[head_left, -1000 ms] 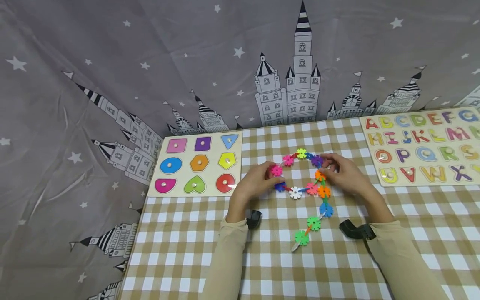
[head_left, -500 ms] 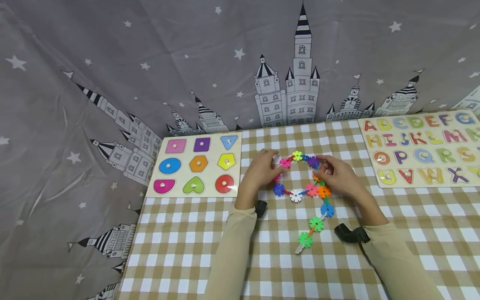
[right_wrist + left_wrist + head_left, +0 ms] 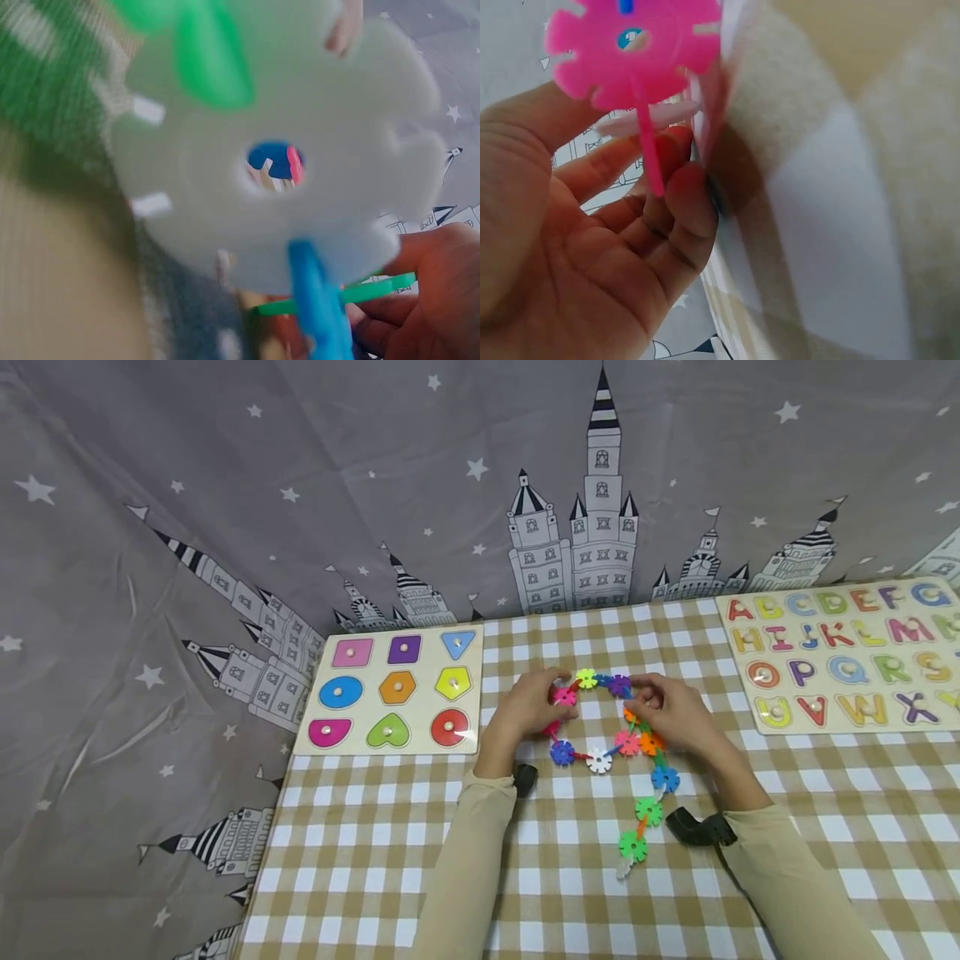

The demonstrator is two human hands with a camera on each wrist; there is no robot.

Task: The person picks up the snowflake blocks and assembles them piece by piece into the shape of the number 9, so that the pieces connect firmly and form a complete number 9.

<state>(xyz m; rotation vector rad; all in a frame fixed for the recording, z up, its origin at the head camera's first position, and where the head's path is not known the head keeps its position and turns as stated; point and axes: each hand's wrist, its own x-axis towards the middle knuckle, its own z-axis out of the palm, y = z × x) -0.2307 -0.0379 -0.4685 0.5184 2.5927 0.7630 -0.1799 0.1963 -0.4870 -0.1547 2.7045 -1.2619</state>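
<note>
A chain of notched plastic snowflake discs forms a ring with a tail. Along its bottom lie a blue disc and a white disc; a yellow disc tops it. My left hand pinches the upper-left pink disc, and a pink disc fills the top of the left wrist view. On the right, my right hand pinches the ring near the purple disc and orange disc; its fingertips partly hide the spot. A blurred whitish disc covers most of the right wrist view.
A wooden shape puzzle board lies at left, an alphabet puzzle board at right. The checkered tablecloth meets a grey castle-print curtain behind. The tail, ending in a green disc, hangs toward the front.
My left hand has shifted up and right, from the lower pink disc to the upper one. The ring's top has come down slightly, and the tail has swung to the right.
</note>
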